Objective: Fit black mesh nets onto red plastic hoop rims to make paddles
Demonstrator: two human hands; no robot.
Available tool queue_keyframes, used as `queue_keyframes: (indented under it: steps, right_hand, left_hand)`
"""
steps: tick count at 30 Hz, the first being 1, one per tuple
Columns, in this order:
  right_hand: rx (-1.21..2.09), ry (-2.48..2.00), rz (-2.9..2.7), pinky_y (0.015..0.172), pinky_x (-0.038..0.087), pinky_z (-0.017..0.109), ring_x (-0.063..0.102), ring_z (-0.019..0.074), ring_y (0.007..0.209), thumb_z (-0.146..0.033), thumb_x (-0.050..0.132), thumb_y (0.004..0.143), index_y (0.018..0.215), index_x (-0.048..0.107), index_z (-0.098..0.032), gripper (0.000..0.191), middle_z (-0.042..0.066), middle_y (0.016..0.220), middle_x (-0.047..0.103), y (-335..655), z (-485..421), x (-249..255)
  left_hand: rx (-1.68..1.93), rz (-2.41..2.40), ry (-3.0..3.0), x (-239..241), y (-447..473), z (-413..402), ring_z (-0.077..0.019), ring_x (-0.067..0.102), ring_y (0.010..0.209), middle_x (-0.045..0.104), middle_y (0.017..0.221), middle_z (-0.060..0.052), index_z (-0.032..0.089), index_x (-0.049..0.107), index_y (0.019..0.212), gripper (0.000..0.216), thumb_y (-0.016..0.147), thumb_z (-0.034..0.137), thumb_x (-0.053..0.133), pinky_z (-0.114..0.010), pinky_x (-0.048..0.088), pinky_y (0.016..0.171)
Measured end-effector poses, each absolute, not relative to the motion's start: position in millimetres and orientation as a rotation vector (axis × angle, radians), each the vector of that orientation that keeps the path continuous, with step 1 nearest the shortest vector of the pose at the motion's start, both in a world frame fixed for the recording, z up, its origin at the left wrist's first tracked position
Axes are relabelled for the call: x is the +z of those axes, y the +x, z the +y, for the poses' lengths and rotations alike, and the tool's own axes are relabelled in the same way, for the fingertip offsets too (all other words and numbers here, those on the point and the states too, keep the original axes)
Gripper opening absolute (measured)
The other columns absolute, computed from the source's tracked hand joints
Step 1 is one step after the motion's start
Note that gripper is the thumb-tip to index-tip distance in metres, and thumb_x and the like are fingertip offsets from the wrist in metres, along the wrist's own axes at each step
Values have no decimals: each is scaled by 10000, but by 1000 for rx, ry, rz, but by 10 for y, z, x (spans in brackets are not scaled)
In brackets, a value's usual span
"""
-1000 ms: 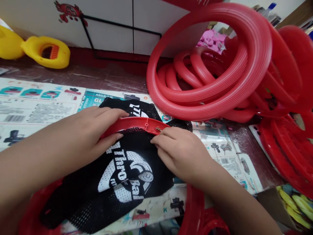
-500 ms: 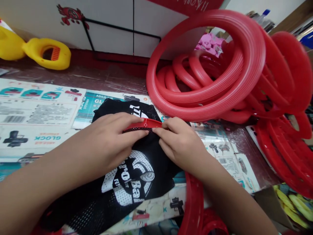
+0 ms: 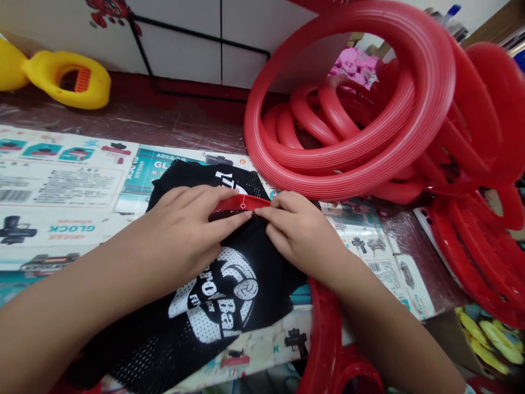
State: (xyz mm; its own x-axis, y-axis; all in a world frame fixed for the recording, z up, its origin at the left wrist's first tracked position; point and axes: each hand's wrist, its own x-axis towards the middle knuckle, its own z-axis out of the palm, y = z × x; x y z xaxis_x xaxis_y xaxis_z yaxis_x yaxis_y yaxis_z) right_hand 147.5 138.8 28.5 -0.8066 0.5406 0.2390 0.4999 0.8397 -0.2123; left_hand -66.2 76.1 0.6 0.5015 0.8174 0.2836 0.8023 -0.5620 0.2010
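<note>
A black mesh net [image 3: 213, 295] with white printed lettering lies over a red plastic ring [image 3: 241, 203], of which only a short arc shows between my hands. My left hand [image 3: 184, 235] lies over the net with its fingertips pinching the mesh against the ring's rim. My right hand [image 3: 299, 232] meets it from the right, its fingers also pinched on the mesh and ring edge. The rest of the ring runs under the net and reappears at the bottom [image 3: 324, 339].
A pile of big red ribbed rings [image 3: 353, 109] leans at the back right, more red frames [image 3: 484, 257] at the right edge. Printed cardboard [image 3: 61, 180] covers the table. A yellow plastic toy [image 3: 69, 82] sits far left. A box with yellow pieces [image 3: 488, 334] is bottom right.
My hands have slid together along the ring's rim, so less of the red arc shows between them. The net has shifted slightly with them.
</note>
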Motion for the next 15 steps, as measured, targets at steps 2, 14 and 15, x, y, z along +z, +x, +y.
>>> queue_keyframes:
  steps: [2,14,15]
  right_hand:
    - [161,-797,-2752,735,458,302,519,192,796,-111,446,918,949,711,-82,268,95,824,586,1463,1386,286]
    - [-142,-796,-2877,666,382,315,477,197,741,-154,451,953,954,673,-120,225,81,819,605,1457,1307,345]
    - [-126,-795,-2879,662,380,317,481,197,739,-152,443,955,967,673,-118,233,82,823,612,1461,1310,348]
  left_hand:
    - [537,1461,2675,2,-658,765,-385,530,1150,519,1331,-186,220,565,1290,490,830,120,431,-580,459,881]
    - [528,1467,2669,-15,-680,779,-381,477,1212,439,1373,-188,196,564,1273,495,804,67,472,-571,470,939]
    - [511,1471,2674,-11,-683,780,-383,478,1211,437,1372,-189,194,562,1275,495,805,67,476,-568,476,934]
